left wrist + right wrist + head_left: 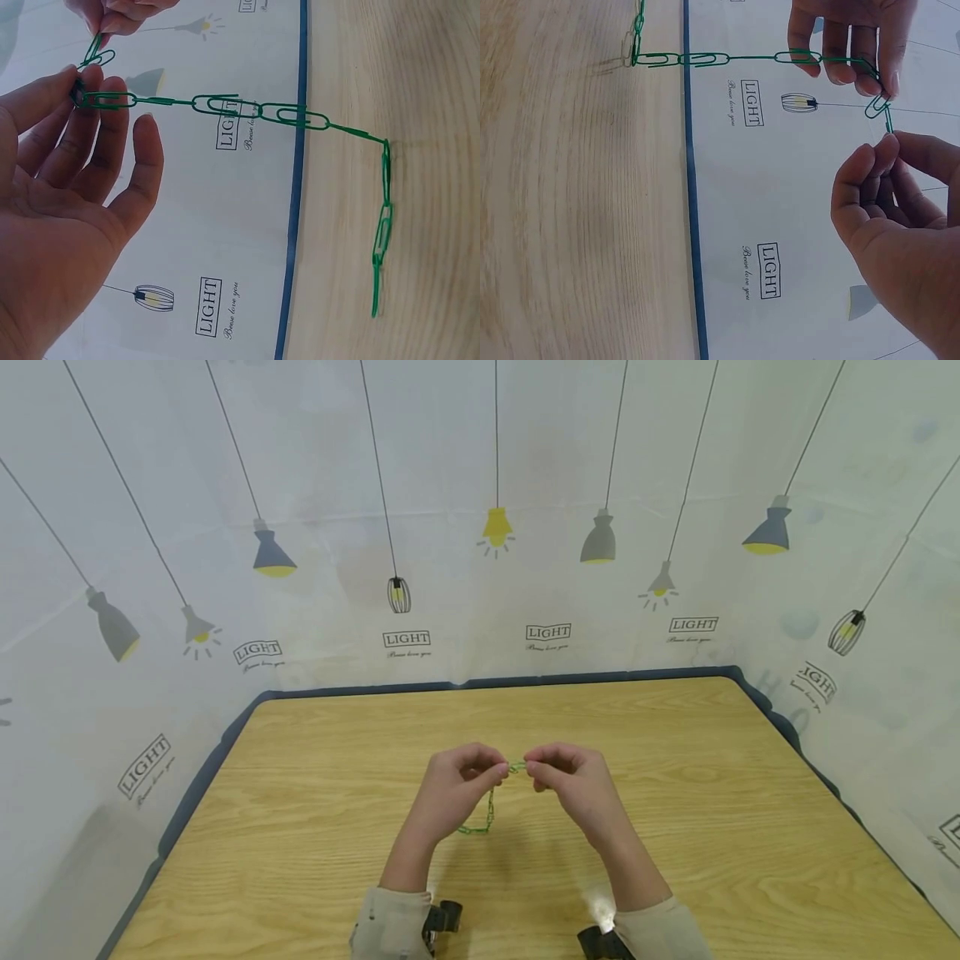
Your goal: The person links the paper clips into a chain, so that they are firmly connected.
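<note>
A chain of several green paper clips hangs from my left hand, its lower end lying bent on the table. My left thumb and index finger pinch the chain near its upper end. Close by on the right, my right hand pinches a green paper clip between thumb and fingertips. Between the two hands, clips meet or overlap; whether that last clip is linked cannot be told. In the right wrist view the chain runs down from the left hand to the wood surface.
The wooden table spreads under both hands. A dark blue edge borders it, and a pale wall sheet printed with lamps stands behind and at the sides. Dark wrist-camera mounts sit by the sleeves.
</note>
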Action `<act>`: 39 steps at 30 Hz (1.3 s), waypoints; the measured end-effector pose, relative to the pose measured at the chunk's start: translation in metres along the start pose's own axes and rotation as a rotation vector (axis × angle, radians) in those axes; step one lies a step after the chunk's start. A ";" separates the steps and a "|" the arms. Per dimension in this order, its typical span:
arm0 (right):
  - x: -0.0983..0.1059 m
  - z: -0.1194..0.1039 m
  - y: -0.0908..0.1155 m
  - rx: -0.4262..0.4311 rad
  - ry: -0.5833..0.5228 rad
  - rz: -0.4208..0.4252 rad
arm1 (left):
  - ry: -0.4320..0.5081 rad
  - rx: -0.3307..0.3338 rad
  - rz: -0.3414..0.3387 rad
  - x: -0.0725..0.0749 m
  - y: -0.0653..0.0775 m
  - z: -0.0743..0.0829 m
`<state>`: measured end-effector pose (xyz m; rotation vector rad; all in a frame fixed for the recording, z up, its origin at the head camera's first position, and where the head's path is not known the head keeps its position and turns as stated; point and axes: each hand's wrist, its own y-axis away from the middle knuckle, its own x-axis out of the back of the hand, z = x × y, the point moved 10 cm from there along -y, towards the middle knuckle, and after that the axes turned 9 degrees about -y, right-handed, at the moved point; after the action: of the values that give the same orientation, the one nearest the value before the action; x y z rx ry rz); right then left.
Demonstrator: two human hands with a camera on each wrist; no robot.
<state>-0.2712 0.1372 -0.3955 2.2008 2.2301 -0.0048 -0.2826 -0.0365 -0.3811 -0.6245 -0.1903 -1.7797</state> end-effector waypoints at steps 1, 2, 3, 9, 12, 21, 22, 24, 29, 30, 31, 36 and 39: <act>0.000 0.001 0.000 -0.001 0.000 0.001 | 0.000 -0.001 0.001 0.000 0.000 0.000; 0.001 0.001 -0.001 -0.002 0.001 0.002 | 0.001 -0.001 0.001 0.000 0.000 0.000; 0.001 0.002 -0.001 -0.002 0.001 0.003 | 0.002 -0.002 0.003 0.000 0.000 -0.001; 0.003 0.003 -0.001 -0.003 0.011 -0.001 | 0.007 -0.008 0.009 0.000 -0.001 -0.002; 0.006 0.003 0.000 -0.004 0.023 0.006 | 0.014 -0.007 0.020 0.001 -0.001 -0.003; 0.010 0.004 0.002 -0.021 0.058 -0.007 | 0.040 0.000 0.028 0.001 -0.001 -0.002; 0.010 0.005 0.002 -0.026 0.063 -0.016 | 0.042 -0.001 0.028 0.001 -0.002 -0.002; 0.008 0.007 0.002 -0.038 0.067 -0.034 | 0.044 -0.001 0.028 0.001 -0.002 -0.001; 0.002 0.010 0.002 -0.049 0.063 -0.093 | 0.061 -0.004 0.029 0.000 -0.001 -0.002; 0.000 0.010 0.003 -0.047 0.061 -0.106 | 0.063 -0.006 0.029 0.000 -0.001 -0.002; -0.001 0.010 0.003 -0.045 0.058 -0.116 | 0.066 -0.007 0.029 0.000 -0.001 -0.003; -0.001 0.011 0.003 -0.047 0.049 -0.110 | 0.065 -0.004 0.028 0.000 -0.001 -0.004; 0.003 0.012 0.002 -0.056 0.058 -0.081 | 0.059 0.006 0.022 0.000 -0.001 -0.005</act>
<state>-0.2689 0.1403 -0.4073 2.1082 2.3177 0.1202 -0.2847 -0.0382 -0.3847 -0.5674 -0.1478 -1.7731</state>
